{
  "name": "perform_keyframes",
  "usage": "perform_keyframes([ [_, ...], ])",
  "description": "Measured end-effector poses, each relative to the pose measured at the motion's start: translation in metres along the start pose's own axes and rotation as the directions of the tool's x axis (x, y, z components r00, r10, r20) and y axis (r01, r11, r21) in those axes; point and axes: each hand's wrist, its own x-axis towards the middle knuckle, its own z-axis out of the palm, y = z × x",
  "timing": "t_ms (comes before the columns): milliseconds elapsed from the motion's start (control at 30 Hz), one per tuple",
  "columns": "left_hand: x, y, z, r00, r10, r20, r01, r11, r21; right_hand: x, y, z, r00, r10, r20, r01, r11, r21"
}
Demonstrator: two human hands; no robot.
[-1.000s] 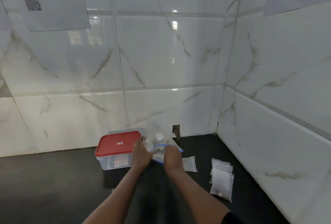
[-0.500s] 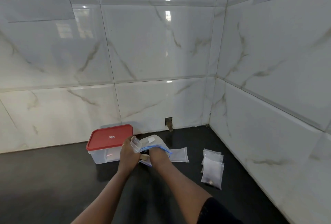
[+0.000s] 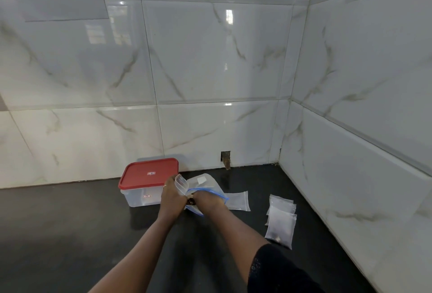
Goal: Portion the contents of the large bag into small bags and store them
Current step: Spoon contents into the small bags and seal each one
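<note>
The large clear bag with a blue zip rim lies on the dark counter beside the container. My right hand reaches into its mouth, fingers hidden inside. My left hand holds a small clear bag upright at the large bag's opening. An empty small bag lies flat just right of the large bag. A stack of filled small bags lies further right.
A clear plastic container with a red lid stands against the back wall, left of my hands. Tiled walls meet in a corner at the right. A small hole in the tile sits behind the bags.
Both hands and the bags have lowered from mid-air onto the counter. My right hand has gone deeper into the large bag. The view has tilted.
</note>
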Motion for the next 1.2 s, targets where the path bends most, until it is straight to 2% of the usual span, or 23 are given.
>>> perform_keyframes([
  [100, 0.002, 0.000, 0.003, 1.000, 0.013, -0.010, -0.013, 1.000, 0.012, -0.002, 0.011, 0.004, 0.996, -0.065, -0.064, 0.062, 0.997, -0.055],
  [167, 0.002, 0.001, 0.005, 1.000, 0.022, -0.015, -0.022, 1.000, 0.018, 0.000, 0.012, 0.008, 0.997, -0.046, -0.067, 0.039, 0.995, -0.094],
  [267, 0.002, 0.004, 0.008, 0.999, 0.035, -0.025, -0.035, 0.999, 0.014, 0.004, 0.009, 0.008, 0.996, 0.088, -0.023, -0.088, 0.996, -0.007],
  [533, 0.006, 0.013, 0.006, 0.996, 0.088, 0.013, -0.088, 0.996, 0.023, 0.003, 0.013, 0.013, 0.990, 0.125, -0.065, -0.124, 0.992, 0.021],
  [667, 0.019, 0.025, -0.009, 0.988, 0.154, -0.021, -0.154, 0.988, 0.030, 0.013, -0.002, 0.006, 0.982, 0.181, -0.055, -0.157, 0.943, 0.292],
  [733, 0.024, 0.030, -0.015, 0.984, 0.174, -0.026, -0.174, 0.985, 0.021, 0.015, -0.004, 0.014, 0.973, 0.120, -0.197, -0.017, 0.889, 0.457],
  [800, 0.025, 0.031, -0.018, 0.985, 0.172, 0.019, -0.172, 0.984, 0.047, 0.005, -0.010, 0.020, 0.943, 0.121, -0.311, 0.063, 0.851, 0.522],
  [900, 0.023, 0.018, -0.016, 0.992, 0.084, 0.096, -0.095, 0.990, 0.109, 0.006, -0.008, 0.029, 0.967, 0.132, -0.216, 0.022, 0.807, 0.590],
  [967, 0.021, 0.009, -0.013, 0.991, 0.024, 0.132, -0.045, 0.987, 0.156, 0.009, -0.010, 0.028, 0.984, 0.133, -0.122, -0.048, 0.843, 0.535],
  [1033, 0.021, 0.007, -0.010, 0.985, -0.038, 0.167, 0.008, 0.984, 0.176, 0.014, -0.009, 0.026, 0.981, 0.166, -0.099, -0.134, 0.953, 0.270],
  [1067, 0.022, 0.008, -0.010, 0.982, -0.061, 0.181, 0.026, 0.981, 0.190, 0.012, -0.007, 0.024, 0.984, 0.151, -0.092, -0.133, 0.976, 0.172],
  [1200, 0.023, 0.014, -0.004, 0.970, -0.098, 0.224, 0.037, 0.964, 0.262, -0.002, 0.004, 0.026, 0.992, 0.008, -0.127, -0.014, 0.999, -0.043],
])
